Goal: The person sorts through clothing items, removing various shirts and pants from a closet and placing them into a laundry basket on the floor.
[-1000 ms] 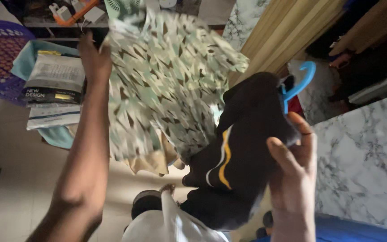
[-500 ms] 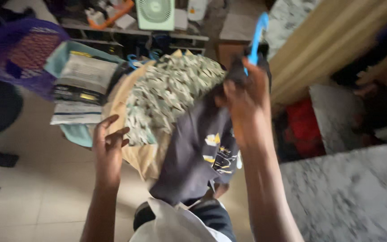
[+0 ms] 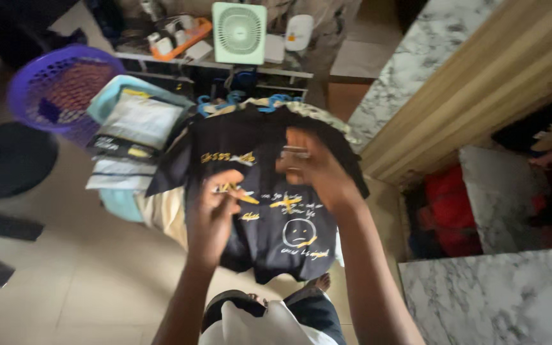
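The black T-shirt [image 3: 269, 211] lies under both your hands: left hand [image 3: 215, 207] pinching its front, right hand [image 3: 311, 169] resting open, fingers spread, beside it.

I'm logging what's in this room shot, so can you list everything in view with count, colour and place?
black T-shirt: one, black with yellow and white print, spread on top of the clothes pile, under both hands
hangers: at least two, blue, at the pile's far edge
basket: one, purple, far left
packets: a few, flat, grey and black, left of the pile
fan: one, pale green, on the far shelf
marble counter: one, white and grey, lower right
red cloth: one, right, in the shadow
left hand: on the shirt's print
right hand: on the shirt's upper chest
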